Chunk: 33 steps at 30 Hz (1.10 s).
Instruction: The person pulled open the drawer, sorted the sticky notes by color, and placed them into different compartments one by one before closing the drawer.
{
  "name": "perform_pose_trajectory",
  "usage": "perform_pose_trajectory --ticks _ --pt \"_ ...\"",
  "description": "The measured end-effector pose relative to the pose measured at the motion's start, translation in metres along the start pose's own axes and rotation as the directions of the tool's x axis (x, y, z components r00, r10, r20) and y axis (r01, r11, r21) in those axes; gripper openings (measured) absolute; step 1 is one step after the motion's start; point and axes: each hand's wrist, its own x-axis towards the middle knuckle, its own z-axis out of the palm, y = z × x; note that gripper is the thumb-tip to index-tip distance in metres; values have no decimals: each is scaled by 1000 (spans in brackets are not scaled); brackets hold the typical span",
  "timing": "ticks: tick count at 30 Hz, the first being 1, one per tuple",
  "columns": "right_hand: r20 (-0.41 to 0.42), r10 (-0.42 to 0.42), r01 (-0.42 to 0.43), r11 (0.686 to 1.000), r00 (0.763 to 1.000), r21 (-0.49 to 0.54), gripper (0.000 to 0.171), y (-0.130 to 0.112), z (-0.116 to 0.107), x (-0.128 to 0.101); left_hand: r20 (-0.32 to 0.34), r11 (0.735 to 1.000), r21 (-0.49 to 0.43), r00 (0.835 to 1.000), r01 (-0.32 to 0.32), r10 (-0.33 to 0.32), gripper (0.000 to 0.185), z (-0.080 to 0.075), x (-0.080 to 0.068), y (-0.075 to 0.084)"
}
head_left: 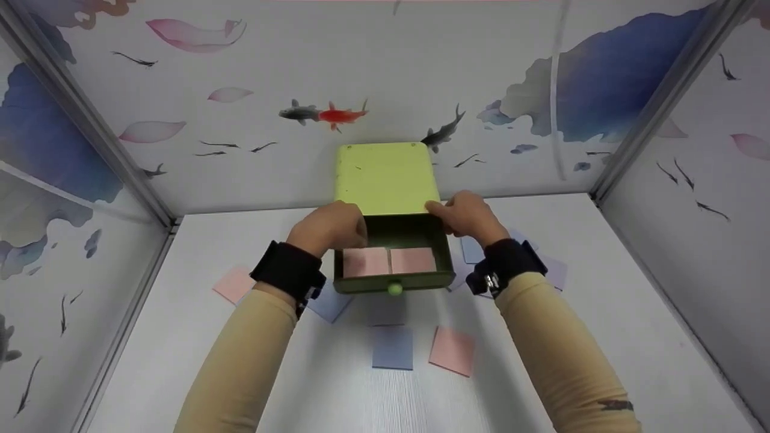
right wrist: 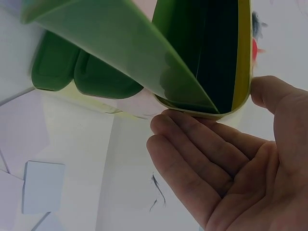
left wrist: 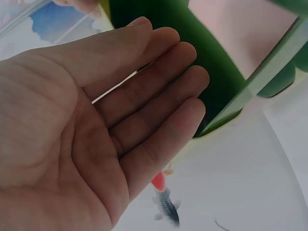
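Observation:
A lime-green drawer cabinet stands against the back wall. Its top drawer, dark green with a round knob, is pulled out. Two pink paper squares lie side by side at the drawer's front. My left hand reaches over the drawer's left side; the left wrist view shows its fingers gently bent over the dark interior, holding nothing visible. On the other side, my right hand grips the cabinet's front right corner. In the right wrist view its thumb lies on the top and its fingers against the side.
On the white table lie loose squares: a pink square and a blue square in front, another pink square at left, and several blue and purple squares at right. Walls with painted fish enclose the back and sides.

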Motion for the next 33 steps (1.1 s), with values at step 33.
perform_pose_trajectory --ticks 33 --pt "-13 0 0 1000 1000 -8 52 -1 1 -1 45 916 -199 937 348 -346 31 45 -27 -140"
